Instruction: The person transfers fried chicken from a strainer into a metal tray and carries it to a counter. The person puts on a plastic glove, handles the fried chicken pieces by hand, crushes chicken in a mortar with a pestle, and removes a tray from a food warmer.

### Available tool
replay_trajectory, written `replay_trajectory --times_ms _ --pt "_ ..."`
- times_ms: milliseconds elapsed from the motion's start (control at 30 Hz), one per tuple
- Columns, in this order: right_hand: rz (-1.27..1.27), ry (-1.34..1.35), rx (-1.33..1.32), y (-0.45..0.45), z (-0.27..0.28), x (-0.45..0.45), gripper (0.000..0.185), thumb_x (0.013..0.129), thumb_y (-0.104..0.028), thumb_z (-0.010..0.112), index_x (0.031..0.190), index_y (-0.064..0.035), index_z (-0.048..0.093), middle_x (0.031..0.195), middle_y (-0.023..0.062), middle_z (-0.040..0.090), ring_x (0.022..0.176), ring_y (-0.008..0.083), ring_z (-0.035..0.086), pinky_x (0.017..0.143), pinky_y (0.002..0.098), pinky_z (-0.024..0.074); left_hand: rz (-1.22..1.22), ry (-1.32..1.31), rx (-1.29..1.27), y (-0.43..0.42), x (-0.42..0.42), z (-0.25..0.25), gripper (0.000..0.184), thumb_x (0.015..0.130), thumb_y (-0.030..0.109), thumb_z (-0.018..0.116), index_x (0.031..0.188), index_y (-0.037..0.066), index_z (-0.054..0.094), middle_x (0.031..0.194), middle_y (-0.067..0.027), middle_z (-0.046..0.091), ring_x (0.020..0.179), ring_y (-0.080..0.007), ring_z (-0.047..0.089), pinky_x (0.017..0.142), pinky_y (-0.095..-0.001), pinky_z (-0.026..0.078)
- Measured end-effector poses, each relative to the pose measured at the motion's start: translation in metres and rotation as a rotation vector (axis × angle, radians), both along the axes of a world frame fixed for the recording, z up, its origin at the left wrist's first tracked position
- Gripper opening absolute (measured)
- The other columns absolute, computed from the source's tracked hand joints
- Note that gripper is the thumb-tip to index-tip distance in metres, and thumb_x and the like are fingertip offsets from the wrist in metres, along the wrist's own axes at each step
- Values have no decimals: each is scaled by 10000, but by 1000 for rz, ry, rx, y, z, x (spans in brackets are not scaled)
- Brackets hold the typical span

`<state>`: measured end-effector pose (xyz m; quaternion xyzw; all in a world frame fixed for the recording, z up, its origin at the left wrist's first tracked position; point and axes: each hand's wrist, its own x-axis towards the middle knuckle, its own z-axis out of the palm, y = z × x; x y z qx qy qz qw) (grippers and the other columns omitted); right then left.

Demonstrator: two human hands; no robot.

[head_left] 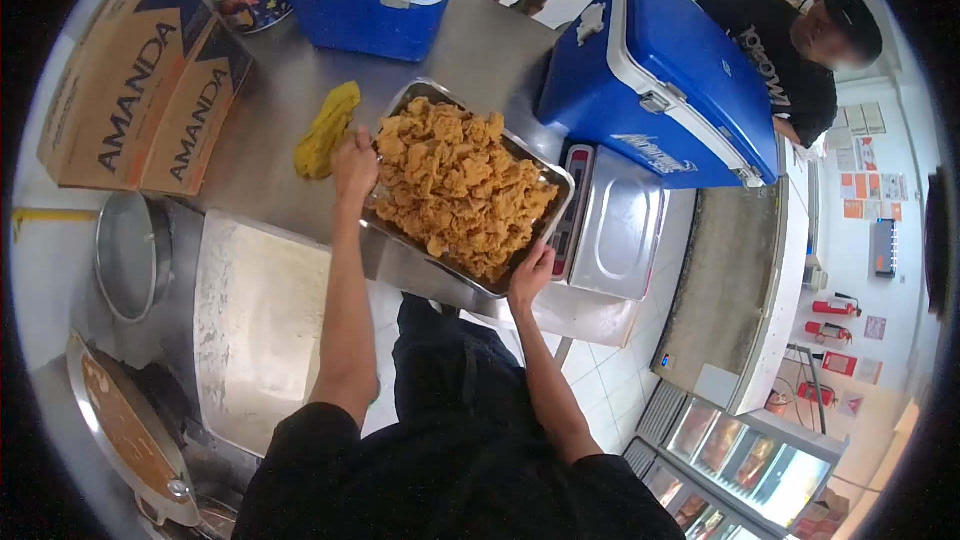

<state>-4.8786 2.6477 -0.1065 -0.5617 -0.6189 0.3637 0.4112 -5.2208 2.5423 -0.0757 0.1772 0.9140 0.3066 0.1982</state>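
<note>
Head cam: I have the metal tray mid-view at the near edge of the worktop, heaped with golden-brown crumbed pieces. Can't tell if it rests or is lifted. Clock from tray centre: left hand at 9, fingers curled closed on the rim; right hand at 5, closed on the near-right edge, undersides hidden. Yellow cloth at 10, bunched, just beside the left hand. Scale between 3 and 4, close to the tray's right corner; contact unclear. Big blue cooler at 2, lid shut, person in a black top beyond it. Smaller blue cooler at 11, lid shut. AMANDA cartons between 9 and 10.
</note>
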Motion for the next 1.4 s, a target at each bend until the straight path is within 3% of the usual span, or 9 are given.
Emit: replay_trajectory --times_ms 433,600,667,700,767,867,967,1233,1400 --pt "122 259 -311 11 105 117 273 1017 -281 483 825 -88 499 701 -71 414 650 30 353 553 217 293 -62 -188 318 -42 96 115 626 982 533 392 1194 -23 585 1144 -148 616 1058 -234 553 947 -336 393" --pt "82 -19 -289 39 162 227 131 984 -187 528 979 -77 599 802 -8 539 730 86 510 629 235 421 194 -260 443 -60 213 205 537 989 441 465 1132 -61 595 1072 -104 624 1004 -166 551 933 -292 395" --pt "74 -125 -176 49 203 282 390 986 -319 526 1218 -11 585 1118 116 569 1064 196 517 947 331 415 396 -212 472 -58 271 244 485 982 408 496 1115 -49 592 1071 -89 617 998 -144 546 930 -286 399" --pt "4 -106 -319 62 223 318 487 901 -102 572 1381 -94 484 1374 163 481 1307 265 428 1104 361 322 500 -145 493 -52 304 260 460 978 397 510 1111 -36 589 1078 -83 612 1001 -137 542 927 -286 401" --pt "181 -380 38 74 267 371 282 969 -65 524 1226 40 572 1173 109 573 1098 193 530 960 306 423 670 -228 831 -38 372 282 459 965 395 533 1146 -24 576 1107 -78 601 1041 -152 536 939 -301 400" --pt "-188 10 -61 85 335 384 207 982 -150 502 1040 21 604 1035 78 591 898 131 552 822 240 432 577 -788 1257 7 458 323 489 961 393 540 1220 -21 552 1131 -88 606 1073 -174 540 961 -310 393" --pt "-11 130 -90 92 369 436 219 976 -183 505 1076 -2 576 1029 83 605 902 129 565 824 247 438 499 -726 1189 11 502 331 489 963 394 536 1221 -21 554 1132 -91 608 1071 -176 543 961 -312 395" --pt "-490 282 -76 86 377 517 292 949 -187 581 1147 27 575 1103 96 612 996 147 576 869 272 446 348 -616 996 28 545 328 489 967 398 528 1223 -18 557 1135 -99 613 1067 -182 550 962 -318 399" --pt "-305 216 -81 87 361 536 137 984 -166 498 916 -51 526 828 -18 526 760 64 466 699 199 368 244 -300 645 62 531 313 489 971 400 521 1224 -16 560 1138 -106 617 1064 -187 557 962 -324 403"
